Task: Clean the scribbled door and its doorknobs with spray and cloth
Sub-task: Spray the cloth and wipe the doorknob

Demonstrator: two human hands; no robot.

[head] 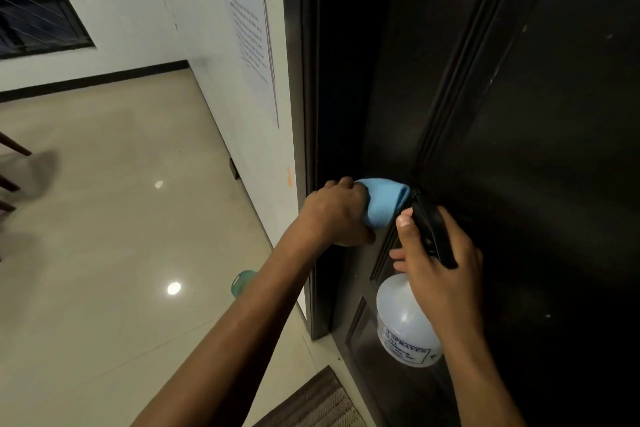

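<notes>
The dark brown door (519, 97) fills the right half of the view, with raised moulding running down it. My left hand (334, 215) grips a light blue cloth (384, 201) bunched against the door near its left edge; the doorknob is hidden under the cloth. My right hand (436, 260) holds a spray bottle (403, 326) by its black trigger head, just right of the cloth. The bottle's translucent white body hangs below my hand, close to the door. No scribbles show on the dark surface.
A white wall with a taped printed sheet (247, 21) stands left of the door frame. Beige glossy floor tiles (121, 218) spread to the left. A green object (240, 282) lies on the floor behind my left forearm. A brown doormat (318, 402) lies at the door's foot.
</notes>
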